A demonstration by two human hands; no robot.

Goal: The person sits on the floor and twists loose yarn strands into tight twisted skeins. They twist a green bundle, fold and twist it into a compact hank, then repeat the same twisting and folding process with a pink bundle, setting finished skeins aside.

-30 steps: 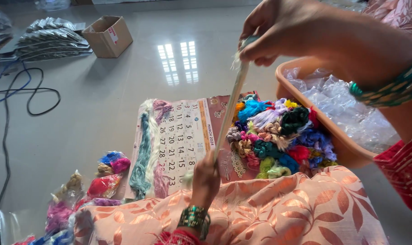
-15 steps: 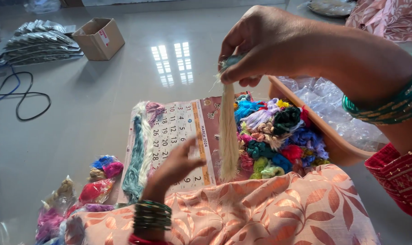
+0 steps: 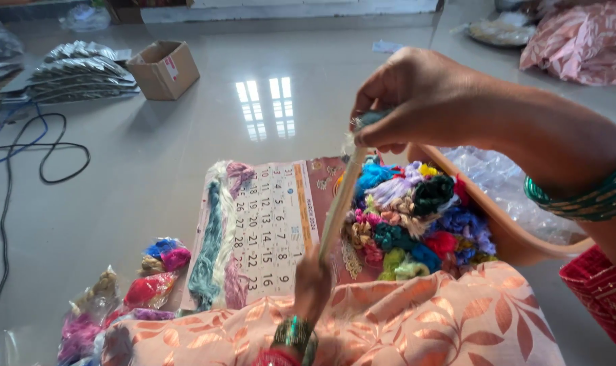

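Holding clear plastic bags [image 3: 518,196] (crumpled), a tub [image 3: 525,247].

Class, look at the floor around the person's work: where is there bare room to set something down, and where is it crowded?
Bare floor lies between the cardboard box and the calendar sheet, and left of the sheet toward the black cable. Crowded: the colourful thread bundles, the brown tray, the bags of thread, and where both hands, left hand and right hand, stretch a pale strand.
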